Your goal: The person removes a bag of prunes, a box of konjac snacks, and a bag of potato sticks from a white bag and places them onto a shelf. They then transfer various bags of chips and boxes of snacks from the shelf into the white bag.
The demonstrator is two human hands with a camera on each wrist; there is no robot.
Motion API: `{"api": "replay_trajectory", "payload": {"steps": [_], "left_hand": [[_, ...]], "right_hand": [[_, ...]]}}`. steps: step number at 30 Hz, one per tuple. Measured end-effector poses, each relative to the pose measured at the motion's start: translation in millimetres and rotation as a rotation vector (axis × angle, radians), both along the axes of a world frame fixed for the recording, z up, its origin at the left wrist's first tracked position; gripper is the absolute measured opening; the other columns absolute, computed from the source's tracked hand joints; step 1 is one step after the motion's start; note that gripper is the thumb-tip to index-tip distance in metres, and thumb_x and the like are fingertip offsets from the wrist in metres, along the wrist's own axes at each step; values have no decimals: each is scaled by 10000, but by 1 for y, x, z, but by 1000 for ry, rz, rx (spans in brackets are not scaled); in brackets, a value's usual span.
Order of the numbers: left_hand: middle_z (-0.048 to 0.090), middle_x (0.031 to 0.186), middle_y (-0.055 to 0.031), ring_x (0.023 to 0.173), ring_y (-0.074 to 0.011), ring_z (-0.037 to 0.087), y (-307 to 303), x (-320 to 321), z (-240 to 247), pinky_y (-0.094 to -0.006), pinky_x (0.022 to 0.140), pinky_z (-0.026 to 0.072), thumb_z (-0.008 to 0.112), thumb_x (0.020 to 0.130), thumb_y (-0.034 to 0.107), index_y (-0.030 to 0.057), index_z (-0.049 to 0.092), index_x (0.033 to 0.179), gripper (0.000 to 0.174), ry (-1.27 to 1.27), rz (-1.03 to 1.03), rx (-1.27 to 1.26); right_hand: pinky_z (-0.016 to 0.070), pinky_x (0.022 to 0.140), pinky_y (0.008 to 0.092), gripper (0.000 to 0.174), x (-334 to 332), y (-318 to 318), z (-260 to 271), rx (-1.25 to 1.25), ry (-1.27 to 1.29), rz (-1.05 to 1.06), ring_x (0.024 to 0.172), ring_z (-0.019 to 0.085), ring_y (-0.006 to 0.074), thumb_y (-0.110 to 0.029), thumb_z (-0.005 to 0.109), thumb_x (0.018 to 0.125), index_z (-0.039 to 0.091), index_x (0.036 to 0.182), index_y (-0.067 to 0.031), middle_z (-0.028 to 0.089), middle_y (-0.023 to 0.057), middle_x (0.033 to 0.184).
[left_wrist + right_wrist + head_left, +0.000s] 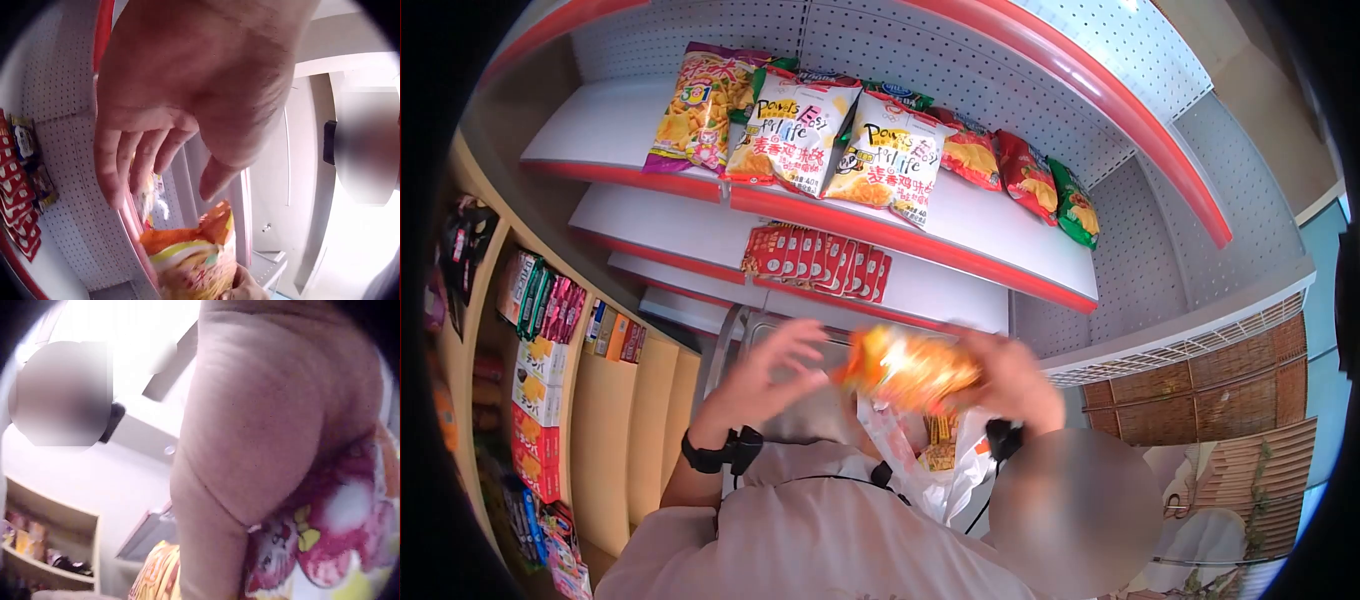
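My right hand [1015, 380] grips a shiny orange-and-yellow snack bag [910, 370] by one end, blurred in the head view. In the right wrist view, pink cartoon printing shows on the snack bag [281, 550] beside the thumb. My left hand [775, 370] hangs just off the bag's other end, fingers spread and loosely bent, with nothing in it. From the left wrist, the orange crimped end of the bag [187, 237] appears below the left hand [194, 94]. Beneath the snack bag, a white plastic carrier bag [960, 490] has a yellow-brown packet [941, 445] in it.
Ahead, the white shelf [990, 225] with a red edge bears several snack bags [795, 130], including a purple-and-yellow one [695, 110] at left. Red packets [820, 262] stand in a row one shelf lower. A wooden side shelf [655, 430] with boxed goods runs along the left.
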State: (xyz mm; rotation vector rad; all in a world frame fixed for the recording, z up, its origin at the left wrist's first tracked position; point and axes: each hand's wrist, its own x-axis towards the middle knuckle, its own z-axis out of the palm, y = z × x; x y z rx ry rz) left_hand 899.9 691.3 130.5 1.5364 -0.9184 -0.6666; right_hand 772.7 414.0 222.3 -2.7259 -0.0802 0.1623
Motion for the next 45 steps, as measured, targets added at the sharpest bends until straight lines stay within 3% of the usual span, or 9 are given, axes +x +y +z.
{"api": "replay_trajectory", "payload": {"steps": [2,6,12,22,27,31,35,40,45], "left_hand": [[579,1146,-77,969,-123,568,11,14,-9,-254,785,467,635,829,58,26,455,1244,453,79,329,-77],[584,1116,-75,965,-105,566,30,20,-32,-243,779,463,611,842,45,29,473,1214,397,50,345,26],[617,1049,-59,936,-106,576,34,5,-53,-241,772,462,611,856,90,31,514,1175,338,221,273,-35],[624,1019,-61,937,-97,574,39,3,-60,-231,769,454,606,865,98,28,521,1163,318,243,281,-16],[626,1009,-58,924,-97,578,22,-1,-63,-235,769,454,600,871,109,26,523,1165,314,215,213,40],[626,998,-39,913,-88,570,16,-7,-61,-234,776,443,595,877,119,28,522,1167,312,233,175,127],[624,987,-30,906,-92,570,17,-17,-72,-238,774,438,598,877,127,34,524,1162,309,281,165,179],[621,988,-37,904,-108,573,5,-24,-78,-253,785,445,602,876,140,43,523,1166,317,275,88,238],[619,1002,-54,902,-125,575,-10,-32,-74,-272,793,454,606,877,186,43,517,1176,343,165,0,332]], "right_hand": [[519,745,325,657,3,-35,10,285,-173,-237,882,651,233,-150,790,667,464,1226,-38,657,139,934],[523,684,272,588,46,-88,-7,766,-690,-491,837,628,170,-91,713,786,387,1267,-1,612,97,1056],[510,638,234,458,121,-131,-32,1171,-755,-520,818,614,115,-111,669,835,434,1218,-20,614,85,1028],[498,802,291,474,137,-135,-53,1179,-387,-522,926,602,153,-155,672,838,437,1219,1,597,105,1079],[449,765,282,555,114,-135,-54,605,-794,-582,865,539,150,-295,626,868,413,1265,30,584,107,1018],[453,702,242,158,36,-102,-76,470,-1219,-728,758,557,109,-122,571,890,589,933,29,615,60,816],[433,603,247,194,-45,-63,-175,577,-833,-904,648,538,100,-88,527,875,579,722,18,596,46,688],[488,754,315,223,-104,-15,-318,316,99,-833,737,631,207,-170,594,822,628,876,44,665,117,817],[496,731,350,211,-128,-54,-458,719,115,-983,792,621,226,-154,617,803,600,942,4,640,91,896]]}}
